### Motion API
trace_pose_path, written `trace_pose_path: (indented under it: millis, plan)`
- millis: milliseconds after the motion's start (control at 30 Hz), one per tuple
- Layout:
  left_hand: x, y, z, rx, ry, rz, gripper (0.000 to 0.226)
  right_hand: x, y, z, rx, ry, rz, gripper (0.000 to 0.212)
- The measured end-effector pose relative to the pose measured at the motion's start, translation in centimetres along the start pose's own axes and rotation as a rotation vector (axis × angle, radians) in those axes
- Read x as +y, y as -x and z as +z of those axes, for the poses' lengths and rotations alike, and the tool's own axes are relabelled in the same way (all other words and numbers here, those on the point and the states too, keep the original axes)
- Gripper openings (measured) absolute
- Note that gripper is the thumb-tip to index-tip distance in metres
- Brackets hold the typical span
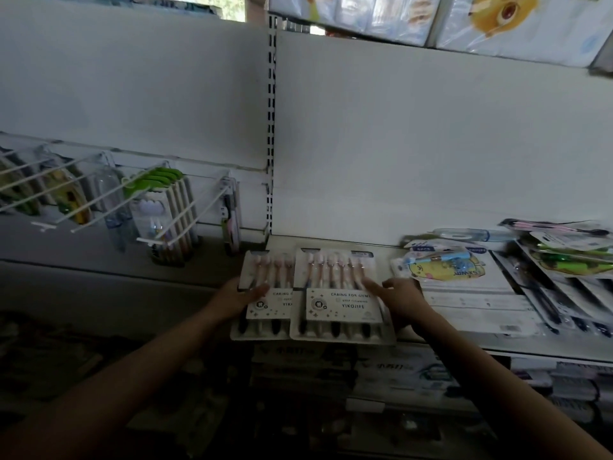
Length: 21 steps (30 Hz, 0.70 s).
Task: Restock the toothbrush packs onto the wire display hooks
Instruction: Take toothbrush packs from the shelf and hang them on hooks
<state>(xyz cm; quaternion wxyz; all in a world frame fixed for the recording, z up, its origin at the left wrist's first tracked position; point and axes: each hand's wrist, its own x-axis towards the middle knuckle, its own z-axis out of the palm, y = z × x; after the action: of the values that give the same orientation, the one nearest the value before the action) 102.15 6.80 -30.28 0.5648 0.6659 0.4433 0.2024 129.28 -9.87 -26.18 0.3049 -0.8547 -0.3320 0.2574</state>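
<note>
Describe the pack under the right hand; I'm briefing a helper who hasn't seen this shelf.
On the white shelf, just right of the slotted upright, two matching toothbrush packs overlap. The right hand touches the front pack, which lies on top, its whole label showing.

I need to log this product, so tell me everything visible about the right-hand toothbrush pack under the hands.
The right toothbrush pack is a flat clear blister on white card, holding a row of brushes with pale heads and dark handles. Its white label reads "CARING FOR GUMS". It lies face up on the shelf edge, overlapping the left toothbrush pack. The right hand rests fingers on its right side.
</note>
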Motion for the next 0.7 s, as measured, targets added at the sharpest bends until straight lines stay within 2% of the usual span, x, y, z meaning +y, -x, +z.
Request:
trace_pose_path:
  millis: [33, 167, 267, 367, 500, 700]
  plan:
    - [0.1, 0.0, -0.2, -0.007, 0.041, -0.008, 0.007, -0.3, 0.1, 0.3, -0.002, 0.019, -0.01, 0.051]
    - [0.1, -0.7, -0.9, -0.006, 0.18, -0.076, 0.027, -1.5, 0.2, 1.3, -0.081, -0.142, 0.037, 0.034]
    - [0.2, -1.3, -1.2, 0.095, 0.211, -0.108, 0.035, -1.8, 0.4, 1.9, -0.145, -0.308, 0.081, 0.015]
    - [0.3, -1.7, -1.8, 0.175, 0.21, -0.076, 0.036, -2.5, 1.5, 2.7, -0.171, -0.382, 0.092, 0.006]
    - [0.1, -1.4, -3.2, 0.112, 0.225, -0.065, 0.043, -3.3, 3.8, 3.8, -0.135, -0.513, 0.12, 0.024]
    - [-1.3, 0.3, -5.3, 0.048, 0.221, -0.025, 0.035, -3.1, 7.0, 6.9, -0.041, -0.653, 0.026, 0.027]
